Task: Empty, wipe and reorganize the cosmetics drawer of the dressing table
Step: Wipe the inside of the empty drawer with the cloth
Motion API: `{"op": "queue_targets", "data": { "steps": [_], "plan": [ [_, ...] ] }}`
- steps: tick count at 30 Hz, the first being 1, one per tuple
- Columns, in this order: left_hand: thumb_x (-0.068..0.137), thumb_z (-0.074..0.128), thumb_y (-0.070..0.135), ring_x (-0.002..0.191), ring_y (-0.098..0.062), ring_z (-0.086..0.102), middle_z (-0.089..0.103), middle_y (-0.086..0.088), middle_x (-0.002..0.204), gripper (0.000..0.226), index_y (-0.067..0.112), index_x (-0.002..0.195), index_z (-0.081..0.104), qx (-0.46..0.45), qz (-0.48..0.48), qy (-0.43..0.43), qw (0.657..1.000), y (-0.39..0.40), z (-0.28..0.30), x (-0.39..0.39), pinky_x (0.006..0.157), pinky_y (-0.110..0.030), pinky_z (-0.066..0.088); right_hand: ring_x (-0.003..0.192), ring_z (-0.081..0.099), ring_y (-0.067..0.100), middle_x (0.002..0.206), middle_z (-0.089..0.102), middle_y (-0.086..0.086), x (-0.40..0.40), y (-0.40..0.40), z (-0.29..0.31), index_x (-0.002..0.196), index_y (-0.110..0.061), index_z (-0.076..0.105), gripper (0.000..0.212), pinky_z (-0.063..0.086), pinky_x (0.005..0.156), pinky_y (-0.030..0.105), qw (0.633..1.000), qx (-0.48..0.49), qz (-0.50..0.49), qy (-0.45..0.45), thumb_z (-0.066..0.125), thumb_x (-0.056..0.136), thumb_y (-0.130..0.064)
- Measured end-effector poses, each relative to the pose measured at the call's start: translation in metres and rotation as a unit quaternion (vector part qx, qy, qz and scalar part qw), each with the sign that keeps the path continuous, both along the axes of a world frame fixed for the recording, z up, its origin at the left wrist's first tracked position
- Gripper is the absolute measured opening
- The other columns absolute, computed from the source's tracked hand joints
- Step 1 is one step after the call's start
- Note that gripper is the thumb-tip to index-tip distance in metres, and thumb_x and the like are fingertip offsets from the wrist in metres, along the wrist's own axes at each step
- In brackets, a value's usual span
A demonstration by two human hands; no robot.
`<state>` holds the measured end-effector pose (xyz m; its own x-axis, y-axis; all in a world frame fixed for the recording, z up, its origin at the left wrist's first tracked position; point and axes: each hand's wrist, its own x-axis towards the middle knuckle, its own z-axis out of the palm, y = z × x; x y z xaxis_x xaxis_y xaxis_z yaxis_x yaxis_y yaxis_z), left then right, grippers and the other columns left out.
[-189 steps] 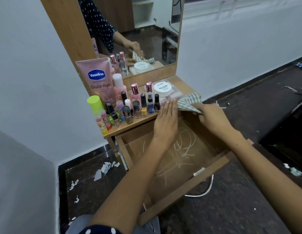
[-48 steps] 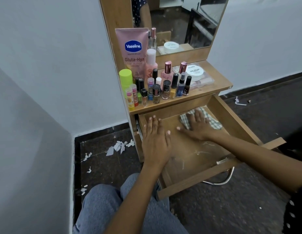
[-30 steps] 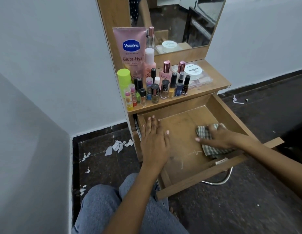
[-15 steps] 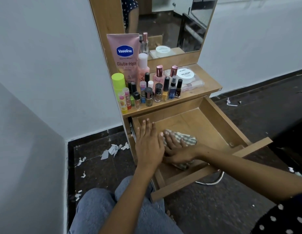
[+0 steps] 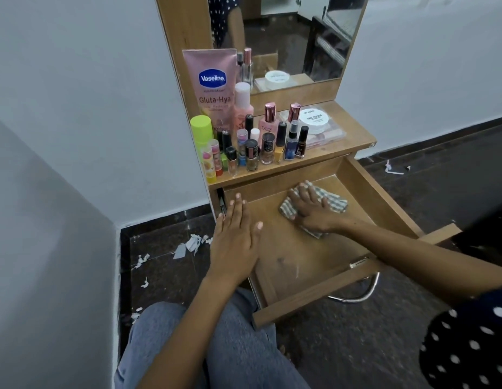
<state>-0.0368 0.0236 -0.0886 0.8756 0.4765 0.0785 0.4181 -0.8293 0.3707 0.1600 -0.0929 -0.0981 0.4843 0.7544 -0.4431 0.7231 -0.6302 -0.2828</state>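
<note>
Drawer (image 5: 384, 203) pulled out below counter (image 5: 353, 141). Right hand (image 5: 311, 211), fingers straight, presses checked cloth (image 5: 338, 203) flat on drawer floor near back wall, right of centre. Left hand (image 5: 235, 242) flat, fingers spread, over drawer's left edge. Bare floor between hands and toward front rail. Cosmetics (image 5: 252, 144) crowd counter's left part.

Right hand (image 5: 314, 211) flat on cloth (image 5: 338, 203) inside open drawer (image 5: 384, 203)
</note>
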Motion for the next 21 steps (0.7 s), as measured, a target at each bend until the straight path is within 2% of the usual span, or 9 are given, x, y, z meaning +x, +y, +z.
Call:
{"op": "queue_targets", "data": {
  "steps": [2, 3, 6, 7, 9, 12, 18, 21],
  "plan": [
    [0.101, 0.012, 0.044, 0.144, -0.009, -0.012, -0.014, -0.001, 0.158, 0.06, 0.012, 0.152, 0.001, 0.01, -0.022, 0.007, 1.0, 0.006, 0.001, -0.004, 0.115, -0.027, -0.009, 0.144, -0.023, 0.021, 0.157, -0.023, 0.004, -0.013, 0.001, 0.001, 0.152, -0.022, -0.007, 0.072, -0.011, 0.117, 0.05, 0.996, 0.032, 0.077, 0.017, 0.041, 0.099, -0.03],
    [0.1, 0.008, 0.046, 0.144, -0.008, -0.014, -0.015, -0.001, 0.158, 0.062, 0.013, 0.152, 0.0, 0.024, -0.03, 0.007, 0.999, 0.007, 0.0, -0.006, 0.114, -0.026, -0.01, 0.145, -0.022, 0.019, 0.158, -0.019, 0.003, -0.018, -0.002, 0.003, 0.152, -0.022, -0.004, 0.07, -0.01, 0.118, 0.046, 0.991, 0.041, 0.128, 0.024, 0.042, 0.099, -0.025],
    [0.089, -0.005, 0.049, 0.144, -0.01, -0.012, -0.012, -0.003, 0.158, 0.073, 0.011, 0.151, -0.001, 0.044, -0.027, 0.0, 0.999, 0.005, -0.004, -0.008, 0.114, -0.026, -0.009, 0.143, -0.021, 0.016, 0.158, -0.014, 0.003, -0.027, -0.019, 0.004, 0.152, -0.02, 0.005, 0.064, -0.009, 0.117, 0.032, 0.963, 0.042, 0.263, -0.033, 0.042, 0.1, -0.023],
    [0.089, -0.004, 0.048, 0.145, -0.012, -0.009, -0.01, -0.004, 0.158, 0.073, 0.01, 0.151, 0.001, 0.041, -0.021, -0.005, 0.999, 0.003, -0.005, -0.008, 0.115, -0.027, -0.007, 0.143, -0.019, 0.017, 0.158, -0.015, 0.004, -0.03, -0.024, 0.005, 0.152, -0.02, 0.005, 0.063, -0.007, 0.118, 0.032, 0.959, 0.037, 0.272, -0.067, 0.041, 0.1, -0.026],
    [0.091, 0.0, 0.046, 0.146, -0.015, -0.003, -0.004, -0.005, 0.159, 0.07, 0.008, 0.15, 0.005, 0.042, -0.014, -0.017, 0.999, 0.0, -0.006, -0.007, 0.115, -0.029, -0.003, 0.147, -0.013, 0.021, 0.159, -0.014, 0.005, -0.031, -0.028, 0.007, 0.152, -0.021, 0.003, 0.066, -0.001, 0.119, 0.034, 0.971, 0.023, 0.213, -0.104, 0.042, 0.1, -0.032],
    [0.094, 0.008, 0.041, 0.146, -0.017, 0.001, 0.001, -0.006, 0.159, 0.065, 0.007, 0.15, 0.011, 0.063, -0.007, -0.031, 0.998, -0.001, -0.007, -0.006, 0.115, -0.033, 0.002, 0.148, -0.005, 0.022, 0.16, -0.01, 0.004, -0.028, -0.014, 0.008, 0.152, -0.021, 0.007, 0.072, 0.007, 0.118, 0.033, 0.988, 0.023, 0.14, -0.062, 0.051, 0.096, -0.032],
    [0.097, 0.018, 0.035, 0.145, -0.021, 0.014, 0.017, -0.012, 0.157, 0.061, 0.002, 0.148, 0.025, 0.084, 0.046, -0.024, 0.995, -0.006, -0.01, -0.008, 0.115, -0.039, 0.009, 0.148, -0.009, 0.024, 0.16, -0.01, 0.008, -0.025, 0.032, 0.002, 0.152, -0.016, 0.01, 0.065, 0.005, 0.121, 0.038, 0.977, 0.045, 0.204, -0.038, 0.047, 0.098, -0.022],
    [0.097, 0.019, 0.033, 0.143, -0.023, 0.022, 0.026, -0.013, 0.154, 0.06, 0.001, 0.145, 0.033, 0.104, 0.048, -0.008, 0.993, -0.006, -0.007, -0.008, 0.113, -0.041, 0.013, 0.147, -0.012, 0.027, 0.16, -0.01, 0.01, -0.035, 0.043, -0.006, 0.152, -0.015, 0.01, 0.063, 0.004, 0.12, 0.046, 0.965, 0.065, 0.249, -0.046, 0.044, 0.099, -0.021]
  ]
}}
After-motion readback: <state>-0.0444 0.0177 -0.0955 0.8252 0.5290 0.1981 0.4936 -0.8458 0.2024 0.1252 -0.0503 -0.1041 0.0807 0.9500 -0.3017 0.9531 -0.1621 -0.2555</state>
